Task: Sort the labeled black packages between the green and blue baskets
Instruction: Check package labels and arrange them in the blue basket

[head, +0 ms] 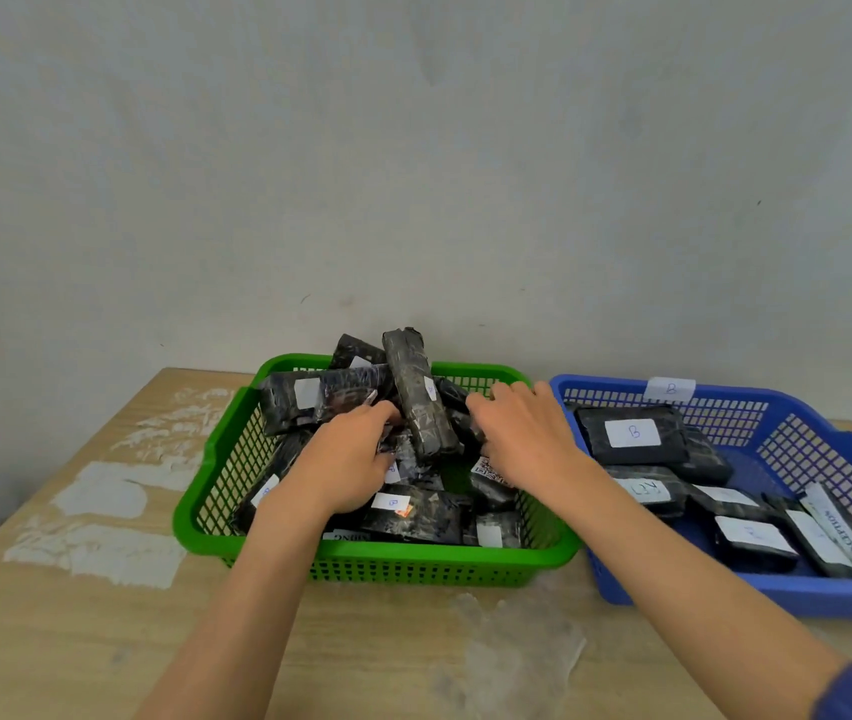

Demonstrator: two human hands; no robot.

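Both hands are placed inside the green basket (439, 556), on the heap of black packages (429, 519). The left hand (345, 459) is curled into the heap; whether a package is gripped cannot be told. The right hand (522, 433) is laid open on the packages and nothing is held by it. A long package (421, 402) is leaned upright between the hands. The blue basket (740, 393) is set just right of the right hand.

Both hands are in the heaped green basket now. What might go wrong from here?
1. The long package stands tilted atop the heap in the green basket; digging by the left hand or right hand may tip it over the rim.
2. Several labels are hidden or blurred, so a package may land wrongly in the blue basket.
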